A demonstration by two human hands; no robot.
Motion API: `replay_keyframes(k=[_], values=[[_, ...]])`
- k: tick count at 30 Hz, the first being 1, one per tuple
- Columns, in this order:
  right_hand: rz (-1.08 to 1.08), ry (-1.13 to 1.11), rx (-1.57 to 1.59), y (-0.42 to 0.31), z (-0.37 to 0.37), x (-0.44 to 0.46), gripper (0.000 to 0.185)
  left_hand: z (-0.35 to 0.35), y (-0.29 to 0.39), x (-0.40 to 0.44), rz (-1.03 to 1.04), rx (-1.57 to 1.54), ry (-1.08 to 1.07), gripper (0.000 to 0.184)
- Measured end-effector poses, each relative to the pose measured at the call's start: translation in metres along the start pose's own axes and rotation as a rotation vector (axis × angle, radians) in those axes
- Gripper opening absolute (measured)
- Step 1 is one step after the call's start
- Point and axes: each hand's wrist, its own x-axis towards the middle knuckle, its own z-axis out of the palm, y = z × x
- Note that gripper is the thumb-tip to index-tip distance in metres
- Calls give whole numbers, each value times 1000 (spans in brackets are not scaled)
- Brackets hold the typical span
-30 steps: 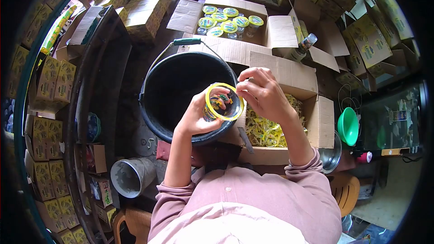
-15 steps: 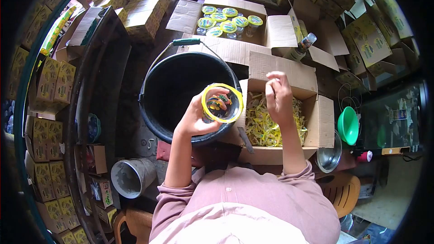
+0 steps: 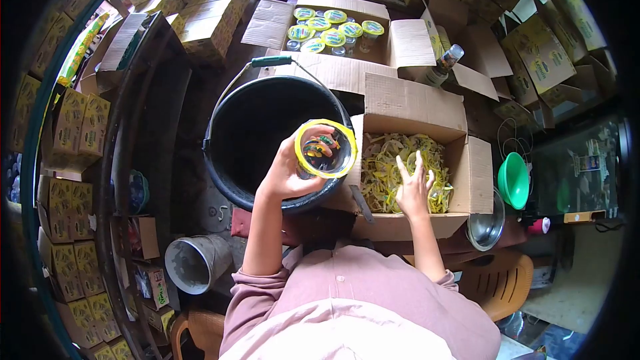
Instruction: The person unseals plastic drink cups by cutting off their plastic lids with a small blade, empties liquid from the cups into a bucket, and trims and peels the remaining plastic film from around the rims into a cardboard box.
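My left hand is wrapped round a clear plastic cup with a yellow rim and coloured print on its side. The cup's mouth faces up toward me, over the right edge of a large black bucket. My right hand has its fingers spread and holds nothing I can see. Below it is a cardboard box full of yellow and clear plastic strips.
Beyond the bucket, an open carton holds several yellow-lidded cups. A knife-like metal blade lies at the strip box's left edge. To the right are a green bowl and a metal bowl. A grey bucket stands lower left.
My right hand has come down from above the strip box toward the strips, and its curled fingers have spread. My left hand still holds the cup in nearly the same place.
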Motion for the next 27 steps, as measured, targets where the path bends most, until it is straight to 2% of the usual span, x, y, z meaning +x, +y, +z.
replay_keyframes(k=[1, 4, 5, 8, 9, 10, 14, 19, 21, 24, 27], values=[[51, 62, 147, -6, -2, 0, 23, 0, 0, 0, -3, 3, 18, 58], [50, -90, 251, 1, 3, 0, 21, 1, -4, -1, -38, 86, 49, 56], [28, -56, 235, 0, 2, -3, 28, 2, -3, 0, -38, 109, 63, 56], [92, -56, 351, -11, -2, -5, 32, 4, -1, 1, -35, 161, 92, 57], [109, -139, 402, -13, -3, -6, 38, 4, -2, 2, -17, 201, 101, 57], [145, -346, 498, -12, -3, -5, 43, 4, -3, 2, 1, 241, 110, 58], [67, -597, 820, -19, 0, -16, 52, 6, -3, 2, 44, 286, 158, 61], [189, -654, 1081, -26, 5, -17, 43, 6, -9, 0, 45, 184, 187, 61], [272, -643, 1270, -23, 2, -11, 39, 8, -1, 0, 64, 250, 232, 61], [320, -244, 1303, -22, -14, 4, 26, 12, 12, 3, 84, 348, 247, 70], [100, 121, 1244, -42, -62, 33, 17, 20, 17, 2, 70, 275, 247, 73]])
